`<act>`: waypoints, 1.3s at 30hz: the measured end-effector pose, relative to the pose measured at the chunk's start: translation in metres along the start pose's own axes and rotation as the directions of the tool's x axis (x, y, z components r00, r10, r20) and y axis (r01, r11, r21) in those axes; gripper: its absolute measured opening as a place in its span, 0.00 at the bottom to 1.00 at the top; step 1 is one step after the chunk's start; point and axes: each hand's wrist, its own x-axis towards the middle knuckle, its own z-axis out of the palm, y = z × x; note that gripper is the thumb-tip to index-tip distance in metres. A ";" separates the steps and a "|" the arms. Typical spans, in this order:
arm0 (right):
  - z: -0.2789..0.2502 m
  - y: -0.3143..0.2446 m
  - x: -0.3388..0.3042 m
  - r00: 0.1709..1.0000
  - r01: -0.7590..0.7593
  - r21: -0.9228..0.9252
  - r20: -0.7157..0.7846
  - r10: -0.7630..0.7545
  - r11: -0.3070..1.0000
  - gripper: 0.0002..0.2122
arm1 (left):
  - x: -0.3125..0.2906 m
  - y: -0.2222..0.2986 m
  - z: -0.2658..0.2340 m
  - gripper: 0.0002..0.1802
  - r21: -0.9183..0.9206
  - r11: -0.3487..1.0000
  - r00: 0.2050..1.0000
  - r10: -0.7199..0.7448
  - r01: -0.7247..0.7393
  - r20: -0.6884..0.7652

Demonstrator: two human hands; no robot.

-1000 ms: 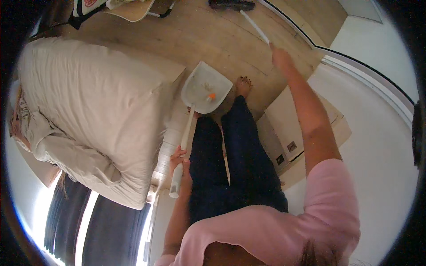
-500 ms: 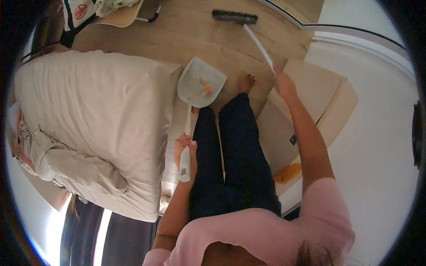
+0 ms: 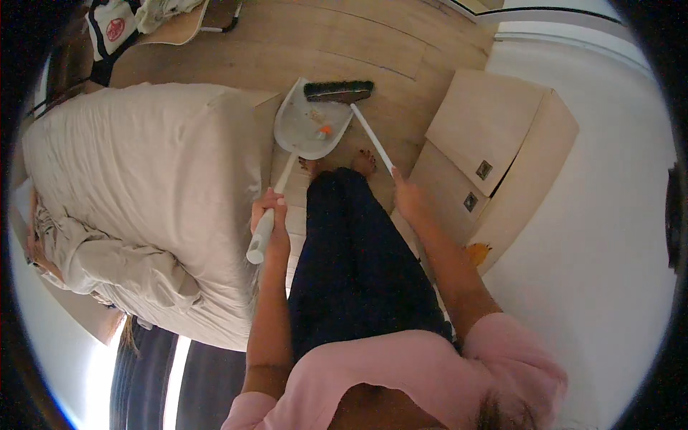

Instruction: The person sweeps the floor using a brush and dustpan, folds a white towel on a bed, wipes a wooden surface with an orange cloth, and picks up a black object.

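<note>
The white long-handled dustpan (image 3: 290,136) was in front of the person's feet, just beside the corner of the bed, with its wide mouth turned away from the body. Whether its underside rested on the floor, I could not tell. Inside it lay a small orange piece (image 3: 326,130) and some pale brownish debris (image 3: 315,115), too small to name exactly. The left hand (image 3: 270,209) was clamped around the dustpan's handle, and the thick rounded end of this handle stuck out toward the body.

The broom (image 3: 338,94) had its dark bristle head lying across the mouth of the dustpan, partly over it and partly beyond its right side; if the two were touching, it was not clear. The right hand (image 3: 407,195) was closed around the white broom stick, which sloped down to the head.

Near the dustpan, two bare feet (image 3: 364,163) stood close together below dark trousers (image 3: 351,251). At the left was the bed (image 3: 150,150) with a wrinkled beige sheet, and at the right a pale wooden cabinet (image 3: 494,122). Farther away, on the wooden floor (image 3: 287,43), stood a chair (image 3: 175,30) with some cloth on it, and near it a black-and-white bag (image 3: 113,32).
</note>
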 end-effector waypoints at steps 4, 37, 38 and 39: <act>-0.048 0.007 0.010 0.995 -0.009 0.128 -0.095 0.022 0.992 0.24 | 0.004 0.002 0.000 0.04 -0.010 1.000 0.999 -0.025 0.025 -0.029; -0.003 -0.041 0.077 0.926 0.018 0.296 -0.366 0.097 0.955 0.19 | -0.056 -0.037 -0.008 0.04 -0.123 0.990 0.988 -0.090 0.075 -0.125; 0.034 -0.023 0.056 0.905 0.040 0.287 -0.416 0.087 0.957 0.20 | -0.052 -0.031 -0.001 0.04 -0.113 0.986 0.988 -0.134 0.124 -0.081; 0.026 -0.061 -0.001 0.987 -0.110 0.364 -0.066 0.144 0.925 0.21 | -0.056 -0.041 -0.018 0.04 -0.099 0.984 0.979 -0.157 0.145 -0.126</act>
